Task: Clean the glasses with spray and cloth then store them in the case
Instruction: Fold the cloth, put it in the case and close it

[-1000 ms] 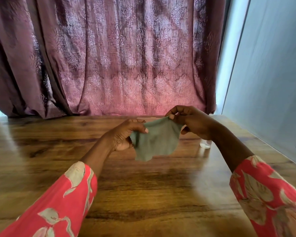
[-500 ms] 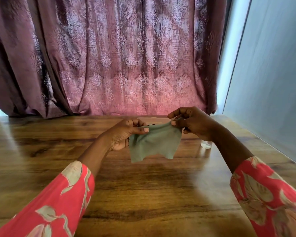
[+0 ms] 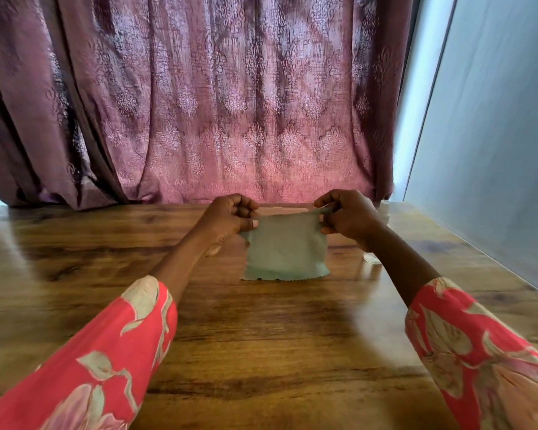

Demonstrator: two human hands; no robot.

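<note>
The cloth hangs spread flat between the two hands, above the wooden table. It is a pale grey-green square with a pinked, zigzag edge. Its top edge runs nearly level from one hand to the other, slightly higher at the right hand, and its face is turned toward the person. The sides hang straight down, so its bottom edge points at the tabletop; whether that edge touches the wood cannot be told.

The left hand has its fingers curled in, with thumb and forefinger pinching the cloth's upper left corner. The right hand is likewise curled and pinches the upper right corner, a little fold of cloth showing between its fingertips. The hands are held apart by the width of the cloth, which is pulled taut along the top.

Just beyond the right hand stands a small white bottle, partly hidden by it. Below the right wrist a small clear cap lies on the table. Both forearms wear red flowered sleeves.
</note>
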